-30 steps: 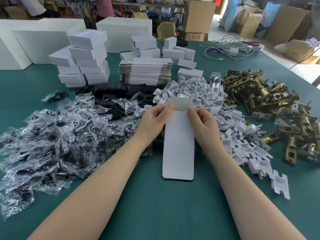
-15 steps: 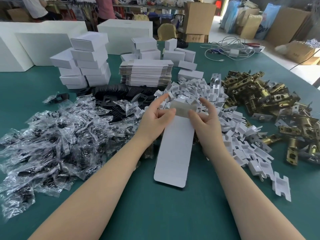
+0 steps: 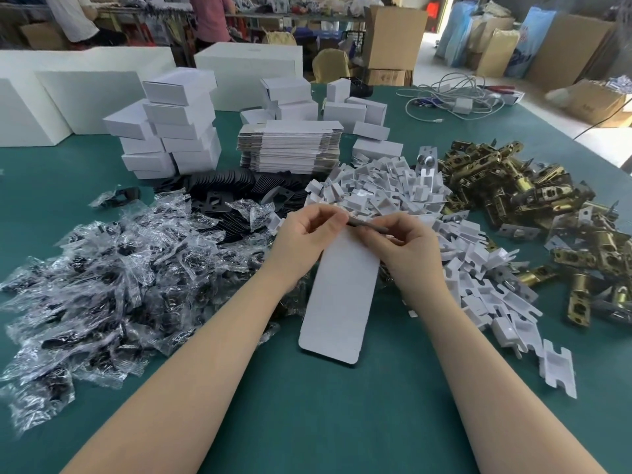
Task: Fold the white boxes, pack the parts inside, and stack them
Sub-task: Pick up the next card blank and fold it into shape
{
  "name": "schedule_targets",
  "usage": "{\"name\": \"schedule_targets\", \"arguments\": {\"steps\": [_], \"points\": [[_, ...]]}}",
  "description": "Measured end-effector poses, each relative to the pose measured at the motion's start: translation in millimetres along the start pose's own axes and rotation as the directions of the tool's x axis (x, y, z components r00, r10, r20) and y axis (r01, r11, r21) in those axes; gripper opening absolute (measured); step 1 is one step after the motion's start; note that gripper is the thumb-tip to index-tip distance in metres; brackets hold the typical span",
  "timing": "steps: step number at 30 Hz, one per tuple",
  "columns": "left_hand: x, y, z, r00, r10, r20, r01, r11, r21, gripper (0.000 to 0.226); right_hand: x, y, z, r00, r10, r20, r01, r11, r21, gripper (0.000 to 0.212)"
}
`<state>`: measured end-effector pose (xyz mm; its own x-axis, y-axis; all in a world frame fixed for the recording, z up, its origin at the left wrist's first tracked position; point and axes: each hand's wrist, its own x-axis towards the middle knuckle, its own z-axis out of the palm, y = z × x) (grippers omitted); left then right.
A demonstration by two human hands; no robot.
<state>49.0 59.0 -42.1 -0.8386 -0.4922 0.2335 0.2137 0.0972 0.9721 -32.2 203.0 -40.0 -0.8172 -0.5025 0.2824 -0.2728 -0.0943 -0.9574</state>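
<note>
Right in front of us lies the green felt-covered table [image 3: 307, 422], and both bare forearms reach out over it. We see the flat white cardboard box blank [image 3: 338, 295] held out lengthwise, its rounded near end low over the felt, its far end up at the fingers. The left hand [image 3: 304, 237] has fingers and thumb curled onto the blank's top left corner, pinching it. The right hand [image 3: 405, 242] pinches the top right corner the same way, and between the two hands the grey top flap [image 3: 367, 226] shows edge-on, bent over. To the left sprawls a big heap of clear plastic bags with dark parts inside [image 3: 113, 278]. To the right, a pile of small white folded cardboard inserts [image 3: 472, 278] runs from beside the right wrist back past the hands. Further right sits the heap of brass-coloured metal latch parts [image 3: 533, 213]. Just beyond the hands we spot a row of black flat plates [image 3: 232, 186], and behind that a tidy stack of unfolded white box blanks [image 3: 290, 145]. Left of it stand the stacked finished white boxes [image 3: 174, 124], with more loose ones [image 3: 355, 111] to the right. At the back right corner lies a tangle of white cables [image 3: 455, 97], and large white cartons [image 3: 85, 90] line the far edge.
</note>
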Motion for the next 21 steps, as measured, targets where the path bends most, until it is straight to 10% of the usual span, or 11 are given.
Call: {"name": "schedule_targets", "arguments": {"steps": [21], "points": [[-4.5, 0.6, 8.1, 0.99, -0.116, -0.08, 0.115, 0.993, -0.018, 0.015, -5.0, -1.5, 5.2, 0.983, 0.18, -0.029, -0.18, 0.984, -0.012, 0.012]]}}
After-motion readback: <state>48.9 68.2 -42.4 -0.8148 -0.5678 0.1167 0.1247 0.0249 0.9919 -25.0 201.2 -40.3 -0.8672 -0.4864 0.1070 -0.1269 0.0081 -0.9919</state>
